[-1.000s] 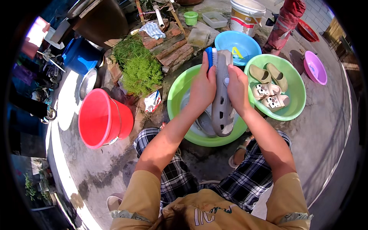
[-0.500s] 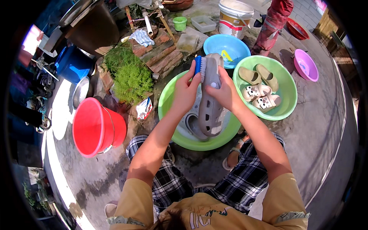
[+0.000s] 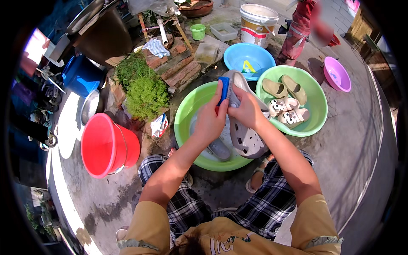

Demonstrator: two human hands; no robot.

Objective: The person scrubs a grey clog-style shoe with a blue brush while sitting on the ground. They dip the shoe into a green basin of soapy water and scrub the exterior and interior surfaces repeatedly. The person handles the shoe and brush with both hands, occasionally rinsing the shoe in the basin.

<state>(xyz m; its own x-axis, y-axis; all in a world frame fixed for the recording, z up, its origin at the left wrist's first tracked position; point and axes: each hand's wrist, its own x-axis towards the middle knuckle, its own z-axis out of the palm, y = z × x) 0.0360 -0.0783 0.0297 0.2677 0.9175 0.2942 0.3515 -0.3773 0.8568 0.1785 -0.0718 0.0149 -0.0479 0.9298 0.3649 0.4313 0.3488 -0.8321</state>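
Over a green basin [image 3: 185, 146], my left hand [image 3: 211, 117] is closed round a blue scrub brush [image 3: 224, 90], its bristles against the side of a grey clog. My right hand [image 3: 245, 109] grips that grey clog [image 3: 247, 138] near its heel strap. The clog is tilted, and its holed toe points down toward me. A second grey clog [image 3: 219, 149] lies in the basin, partly hidden by my hand and the held clog. Wet, sudsy liquid shows in the basin.
Right of my hands, another green basin [image 3: 319, 114] holds olive clogs [image 3: 294, 88] and white patterned clogs [image 3: 290, 117]. Behind stands a blue basin [image 3: 264, 59]. A red bucket [image 3: 98, 144] is at left, near a green plant [image 3: 146, 95] and bricks [image 3: 180, 68]. A purple basin [image 3: 338, 75] sits far right.
The held clog has turned, so its holed top now shows instead of its side. The brush has gone from bristles in view to its blue back facing me.
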